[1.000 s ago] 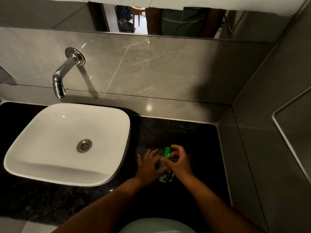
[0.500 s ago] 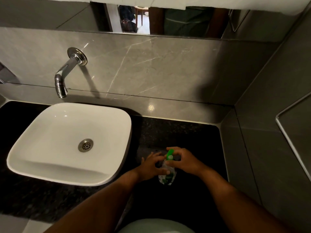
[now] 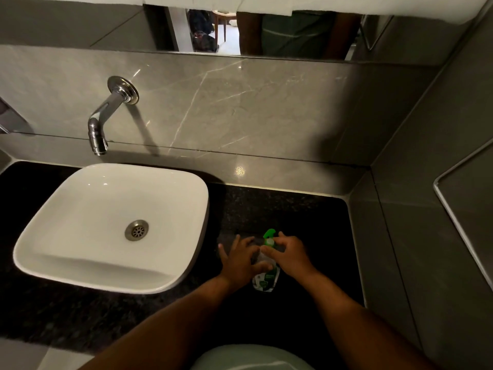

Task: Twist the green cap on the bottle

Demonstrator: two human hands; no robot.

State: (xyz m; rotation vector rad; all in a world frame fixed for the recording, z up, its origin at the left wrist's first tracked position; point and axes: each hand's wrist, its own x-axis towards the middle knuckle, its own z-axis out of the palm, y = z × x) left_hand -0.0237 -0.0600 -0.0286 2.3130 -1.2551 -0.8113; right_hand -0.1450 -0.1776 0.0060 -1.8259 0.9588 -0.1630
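A small clear soap bottle (image 3: 265, 279) with a green pump top (image 3: 269, 233) stands on the black stone counter (image 3: 306, 225), to the right of the basin. My left hand (image 3: 240, 259) lies against the bottle's left side, fingers spread and straight, thumb touching the bottle's front. From the right, my right hand (image 3: 289, 256) curls its thumb and fingers round the neck just under the green pump. Both hands hide most of the bottle's upper body.
A white square basin (image 3: 66, 209) with a steel drain (image 3: 136, 230) sits at the left, under a chrome wall spout (image 3: 100, 126). Grey tiled walls close the back and right. A mirror strip runs along the top.
My right hand has stayed at the pump while its fingers shifted slightly. The left hand's fingers have spread wider beside the bottle. The bottle stands in the same spot.
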